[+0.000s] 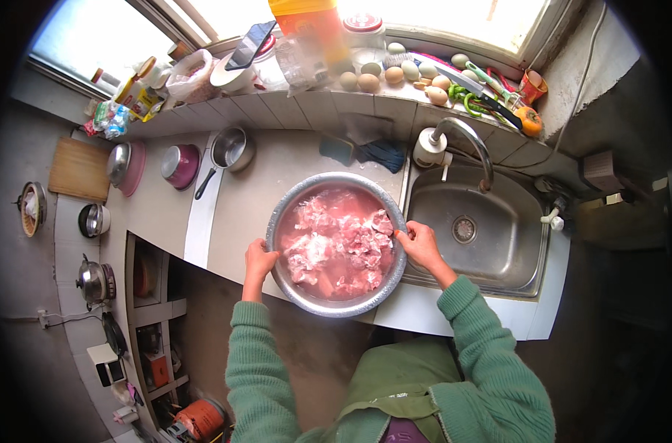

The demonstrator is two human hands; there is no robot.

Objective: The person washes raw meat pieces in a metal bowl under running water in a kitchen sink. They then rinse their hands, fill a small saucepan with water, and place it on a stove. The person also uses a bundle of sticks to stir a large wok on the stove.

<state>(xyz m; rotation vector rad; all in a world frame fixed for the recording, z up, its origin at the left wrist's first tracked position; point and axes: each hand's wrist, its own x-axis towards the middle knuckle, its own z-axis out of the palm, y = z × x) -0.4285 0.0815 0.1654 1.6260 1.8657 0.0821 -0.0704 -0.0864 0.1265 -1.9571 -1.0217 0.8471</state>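
A wide round metal basin [336, 311] is before me at the counter's front edge, left of the sink. Chunks of raw meat [314, 255] lie in it in pinkish, cloudy water [341, 196]. My left hand [260, 259] grips the basin's left rim, thumb over the top. On the opposite rim, my right hand [422, 243] has its thumb inside the edge and its fingers outside. The fingers under the rim are partly hidden. Whether the basin rests on the counter or is lifted, I cannot tell.
To the right is a stainless steel sink [502, 243] with a curved faucet [469, 130]. A saucepan [233, 149] and a dark cloth [383, 155] sit behind the basin. Along the sill lie several eggs [394, 75], a kitchen knife [474, 88] and a phone [251, 45].
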